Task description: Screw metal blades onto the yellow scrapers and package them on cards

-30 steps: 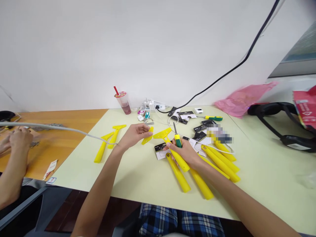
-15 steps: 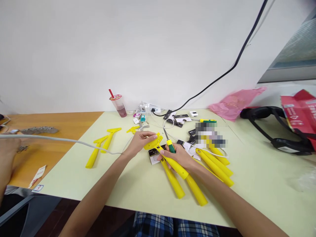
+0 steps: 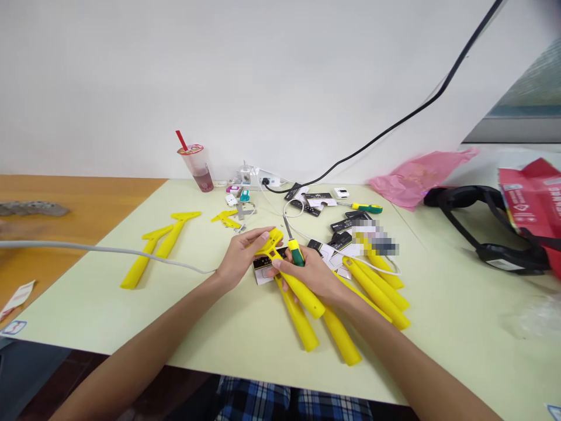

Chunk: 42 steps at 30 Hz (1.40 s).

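Change noted: a second ago a loose yellow plate sits in my left grip (image 3: 239, 258), a gap away from the yellow scraper (image 3: 301, 291). Now the gap is closed, and that grip is on the scraper's head (image 3: 274, 238) itself, thumb and fingers pinching it. The head is also turned, showing more of its narrow edge than its broad face. I judge this means plate and head are being handled as one piece; whether the plate is seated I cannot tell, as my fingers cover the join.

Right grip (image 3: 316, 275): closed on the scraper's handle just below the head, thumb laid over it, with the screwdriver (image 3: 295, 252) kept in the same hand.

Position: scraper in front of me over the bench (image 3: 210, 327), above a loose handle (image 3: 300, 321) and a black-and-white card (image 3: 263, 272). Whether its butt end touches anything below, I cannot tell.

Orientation: the scraper's long axis runs obliquely, head away from me and to the left, butt end towards me and to the right. The screwdriver's shaft points away from me, towards the wall (image 3: 272, 88), leaning slightly left.
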Tool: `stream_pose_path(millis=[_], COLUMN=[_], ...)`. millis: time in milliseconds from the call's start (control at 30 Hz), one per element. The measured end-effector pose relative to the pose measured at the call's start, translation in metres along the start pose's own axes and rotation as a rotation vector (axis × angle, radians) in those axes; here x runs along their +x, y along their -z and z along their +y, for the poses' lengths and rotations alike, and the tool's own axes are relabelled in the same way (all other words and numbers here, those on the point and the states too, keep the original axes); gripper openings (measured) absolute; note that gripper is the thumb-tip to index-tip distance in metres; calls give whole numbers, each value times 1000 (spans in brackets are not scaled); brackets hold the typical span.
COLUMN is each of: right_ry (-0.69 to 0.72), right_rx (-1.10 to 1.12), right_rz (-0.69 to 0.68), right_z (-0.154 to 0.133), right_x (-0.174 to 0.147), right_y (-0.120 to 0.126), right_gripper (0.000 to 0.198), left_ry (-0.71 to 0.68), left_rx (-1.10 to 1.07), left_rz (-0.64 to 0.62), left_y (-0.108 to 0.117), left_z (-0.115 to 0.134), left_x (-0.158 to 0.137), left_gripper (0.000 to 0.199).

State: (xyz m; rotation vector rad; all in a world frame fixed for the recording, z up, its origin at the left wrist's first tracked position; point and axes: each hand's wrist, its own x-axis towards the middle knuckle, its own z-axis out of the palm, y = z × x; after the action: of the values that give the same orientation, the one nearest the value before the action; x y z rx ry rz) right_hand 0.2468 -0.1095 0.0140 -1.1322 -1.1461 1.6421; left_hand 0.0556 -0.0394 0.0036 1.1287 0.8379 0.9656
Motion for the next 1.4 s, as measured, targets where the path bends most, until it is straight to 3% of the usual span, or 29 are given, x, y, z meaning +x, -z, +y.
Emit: stream_pose_path(millis=[200, 433, 833, 1400], right_ry=[1, 34, 21, 46], right_rx=[31, 38, 60, 66], right_rz=[-15, 36, 84, 113], right_z=[-5, 2, 2, 6], right_x=[-3, 0, 0, 2], right_y=[-3, -4, -5, -7], right_gripper=[55, 52, 52, 50], left_ry=[-48, -35, -42, -201], left_rx=[52, 181, 180, 347], left_rz=[-35, -174, -129, -185], left_y=[4, 6, 5, 1], left_z=[-1, -1, -5, -1], left_x=[1, -3, 0, -9], left_gripper=[55, 56, 53, 52])
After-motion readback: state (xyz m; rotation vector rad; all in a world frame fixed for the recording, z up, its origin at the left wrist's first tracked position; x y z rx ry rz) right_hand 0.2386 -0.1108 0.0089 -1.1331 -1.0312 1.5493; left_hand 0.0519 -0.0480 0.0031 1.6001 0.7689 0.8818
